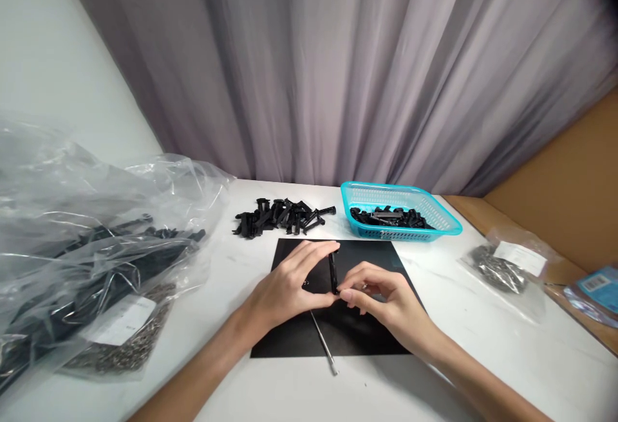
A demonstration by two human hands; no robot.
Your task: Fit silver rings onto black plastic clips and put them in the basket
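Over a black mat (371, 335) my two hands meet around a small black plastic part (333, 272) held upright. My left hand (292, 287) curls round it from the left, fingertips at its top and thumb near its base. My right hand (381, 296) pinches its lower end from the right. A thin metal rod (323, 343) lies on the mat below my hands, its tip past the mat's front edge.
A loose pile of black parts (282, 215) lies behind the mat. Right of it stands a turquoise basket (447, 224) with more black parts. Big clear bags (87, 248) of parts fill the left. A small bag of metal bits (502, 271) lies at the right.
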